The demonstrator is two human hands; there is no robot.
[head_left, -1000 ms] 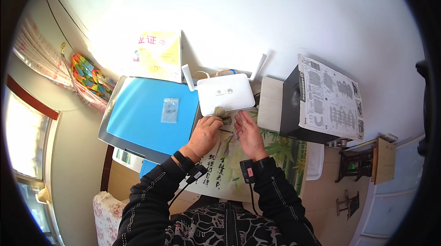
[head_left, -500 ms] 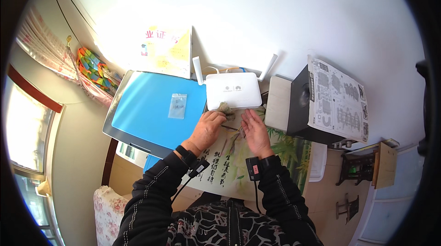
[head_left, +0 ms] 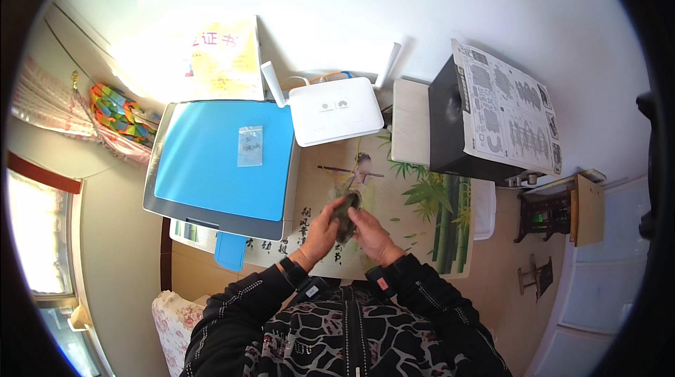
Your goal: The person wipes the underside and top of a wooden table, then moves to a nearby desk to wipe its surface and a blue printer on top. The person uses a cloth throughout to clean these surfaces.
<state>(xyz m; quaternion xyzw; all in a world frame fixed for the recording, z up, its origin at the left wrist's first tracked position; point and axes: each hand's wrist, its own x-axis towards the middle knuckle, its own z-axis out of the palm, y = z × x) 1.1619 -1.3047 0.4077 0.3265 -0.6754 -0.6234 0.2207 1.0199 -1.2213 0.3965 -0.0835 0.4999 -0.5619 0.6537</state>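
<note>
From where I stand, both hands meet in front of the white router [head_left: 337, 113], on the wearer's side and well apart from it, over the bamboo-print desk mat [head_left: 390, 201]. Between them is a dark grey-green cloth [head_left: 347, 221], bunched up. The left hand [head_left: 322, 233] pinches it with curled fingers; the right hand [head_left: 376, 238] presses its thumb side against it from the other flank. Gripping from both sides probably keeps such a limp thing from flopping open. The router's two aerials point up, likely for the signal, and its cables come out behind, toward the wall. Left of the router sits a blue-lidded printer [head_left: 225, 166], its flat lid carrying a small clear bag [head_left: 249, 146]; right of it, a black speaker [head_left: 446, 120] bears a printed sheet [head_left: 506, 113], perhaps as a dust cover.

Half a second ago the cloth was at the router's front edge under the left hand, while the right lay open beside it; now both have drawn back toward the body, and the right has closed in.
</note>
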